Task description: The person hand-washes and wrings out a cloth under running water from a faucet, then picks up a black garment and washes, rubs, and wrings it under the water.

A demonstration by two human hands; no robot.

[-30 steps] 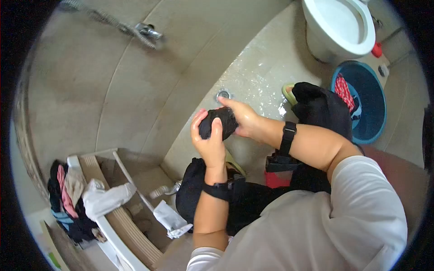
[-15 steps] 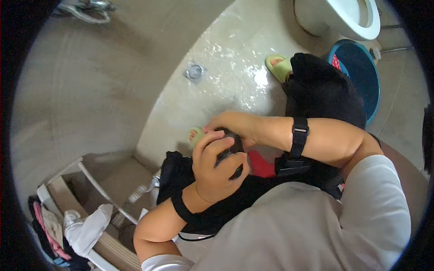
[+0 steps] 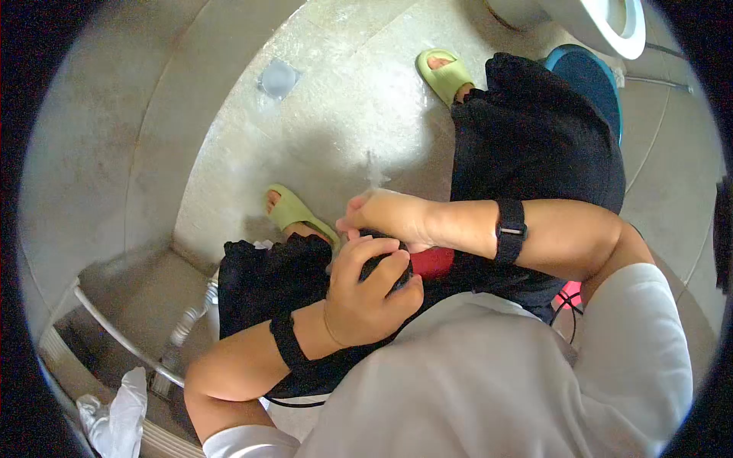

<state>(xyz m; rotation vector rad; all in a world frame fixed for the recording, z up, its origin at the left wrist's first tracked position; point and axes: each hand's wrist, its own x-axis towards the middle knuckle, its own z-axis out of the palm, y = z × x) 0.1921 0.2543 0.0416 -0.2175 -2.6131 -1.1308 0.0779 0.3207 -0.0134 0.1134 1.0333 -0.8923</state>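
My left hand (image 3: 372, 290) is closed around a bunched black cloth (image 3: 398, 281), its fingers curled over the top. On the far side my right hand (image 3: 385, 216) also grips this cloth, with the wrist bent and most of its fingers hidden. The two hands are close together in front of my lap. A streak of water (image 3: 374, 169) shows just beyond them, above the wet floor. What shape the cloth has, I cannot make out. Beside the hands, between my legs, lies a red surface (image 3: 434, 263), partly covered.
A floor drain (image 3: 278, 79) sits in the wet tiles (image 3: 336, 114). At the upper right are a white toilet (image 3: 611, 30) and a blue tub (image 3: 584, 80). At the lower left, a white cloth (image 3: 126, 412) hangs by a pale rail (image 3: 126, 336), near a ribbed hose (image 3: 187, 317).
My view has shifted, so the drain and tub sit higher in it. Both hands still grip the black cloth, and less of the cloth shows. My feet in green slippers are more visible.
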